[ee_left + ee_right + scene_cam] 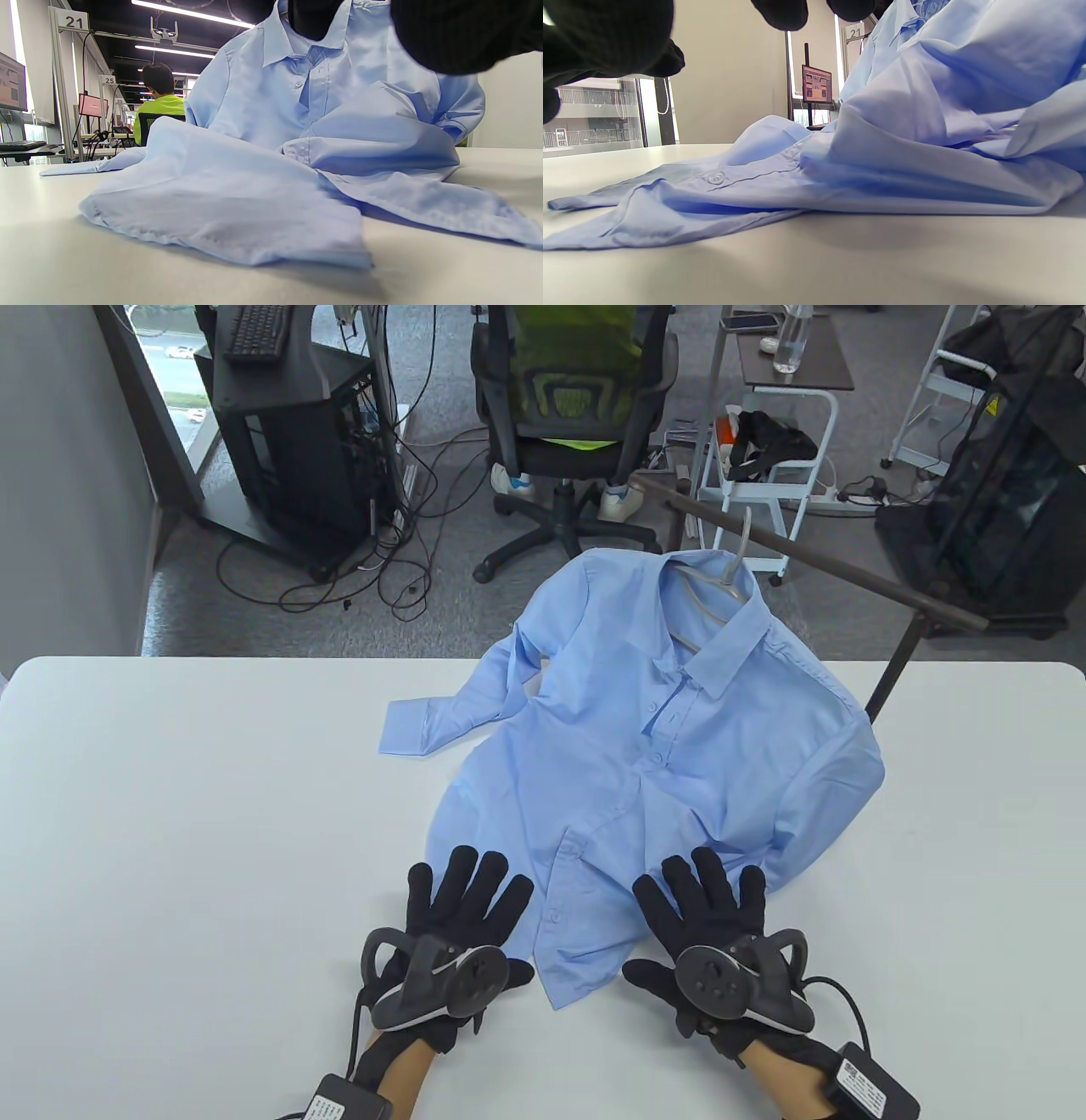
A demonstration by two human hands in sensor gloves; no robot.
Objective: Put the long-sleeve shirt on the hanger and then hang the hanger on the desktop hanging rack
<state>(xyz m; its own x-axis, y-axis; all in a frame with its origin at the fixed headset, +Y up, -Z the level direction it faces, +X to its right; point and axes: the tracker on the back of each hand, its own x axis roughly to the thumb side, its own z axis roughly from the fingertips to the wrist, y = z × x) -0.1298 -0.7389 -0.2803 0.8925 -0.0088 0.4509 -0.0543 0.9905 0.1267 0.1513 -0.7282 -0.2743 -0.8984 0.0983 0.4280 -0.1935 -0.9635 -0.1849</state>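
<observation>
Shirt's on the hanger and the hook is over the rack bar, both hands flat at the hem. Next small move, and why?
Probably draw both hands back off the hem. The hanger sits inside the collar with its hook over the rack bar, so the hanging looks done. The left hand and right hand lie with fingers spread and straight at the shirt hem, pinching nothing.

Smooth cloth shirt (645, 746), matt table (170, 814)

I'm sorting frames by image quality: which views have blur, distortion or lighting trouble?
Table view: sharp and evenly lit, but wide-angle bending shows in the dark rack bar and table edge. Left wrist view: the gloved fingers are a dark out-of-focus mass at top, and the near shirt hem is soft. Right wrist view: bright windows behind, near table soft.
</observation>
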